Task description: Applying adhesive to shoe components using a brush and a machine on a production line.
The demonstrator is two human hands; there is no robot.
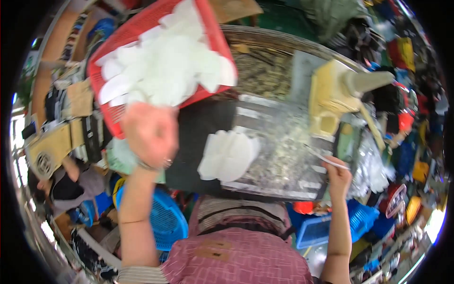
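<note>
A loose group of flat, white, round-edged thin pieces (227,156) lay overlapped on a black work mat (187,142), partly over the left side of a pale-smeared, streaked board (288,154). Many more matching white pieces (175,66) were heaped in a red plastic lattice-sided basket (215,33) beyond the mat.

The left hand (150,135) was by the basket's near edge, just in front of the heap, its fingers seemingly curled; motion blur hid whether it gripped anything, so that could not be told. The right hand (338,173), over the board's right edge, had its fingers closed around 1 thin, pale, stick-like tool (325,159), whose tip slanted over the smeared surface. A cream-yellow plastic container with a tapered spout (328,90) stood past the board's far right corner.

The white pieces looked very light and fairly flexible, likely to bend or crease if pinched hard in the middle. Their overlap suggested that 2 or more could come up together. A light pinch on 1 free outer edge seemed the safest hold; any wet smear on the board would probably make them cling or slip.
</note>
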